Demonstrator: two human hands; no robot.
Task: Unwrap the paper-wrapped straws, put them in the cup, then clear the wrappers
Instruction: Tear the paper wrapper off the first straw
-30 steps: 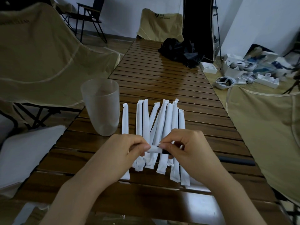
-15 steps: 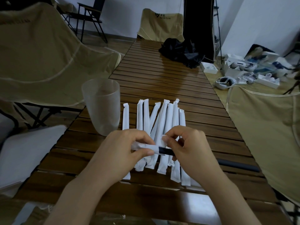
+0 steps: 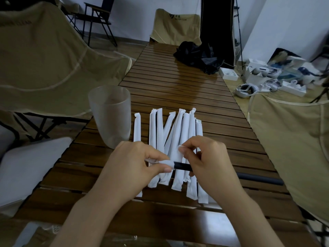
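Crosswise, both hands (image 3: 170,163) hold a half-unwrapped black straw (image 3: 182,165) level.

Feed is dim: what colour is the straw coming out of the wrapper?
Black straw, head view.

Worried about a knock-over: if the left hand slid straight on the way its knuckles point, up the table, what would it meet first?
Likely the frosted plastic cup, just beyond the left hand; depth is unclear.
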